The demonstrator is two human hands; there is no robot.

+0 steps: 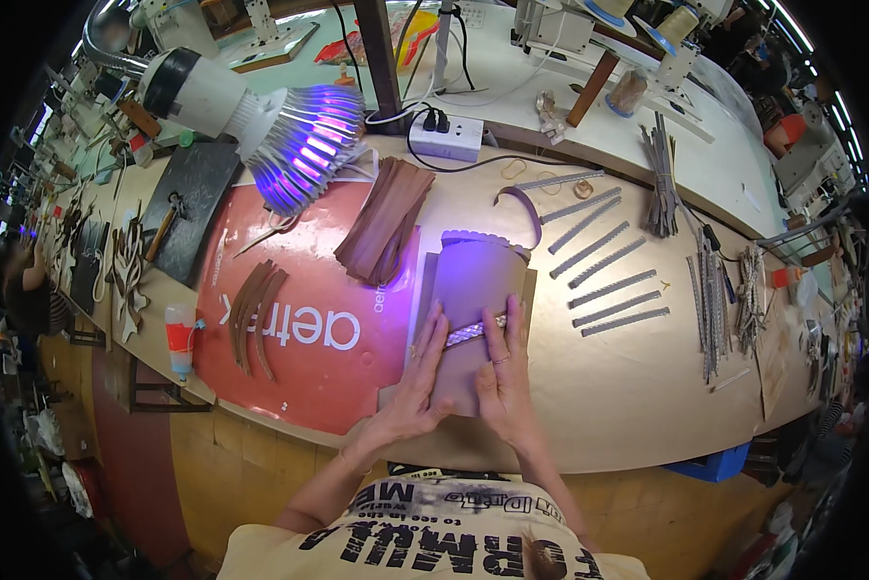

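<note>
Head view: a short braided strip (465, 334), pale and shiny under violet light, lies between the fingers of the two hands, slanting up toward the right on a grey-brown board (478, 280) with a scalloped upper edge. The left hand (417, 379) is laid out flat, its fingertips at the strip's left end; the right hand (504, 387) has its fingers stretched forward across the right end, covering part of it. Neither hand is clenched; how firmly they press, I cannot tell.

Beyond the fingers and to their left hangs a ribbed lamp (304, 145), which blocks part of the table behind it. Nearer the left fingers lies a bundle of brown straps (386, 222), partly over a red sheet (309, 246). Farther left are thin brown strips (256, 319) and a bottle (179, 340). Right of the right fingers, grey braided strips (626, 322) lie in a spaced row, with a curled brown strip (536, 215) beyond the fingertips.

Large white lettering, upside down, marks the red sheet left of the fingers; dark printed lettering covers the light shirt (434, 536) behind the hands.
</note>
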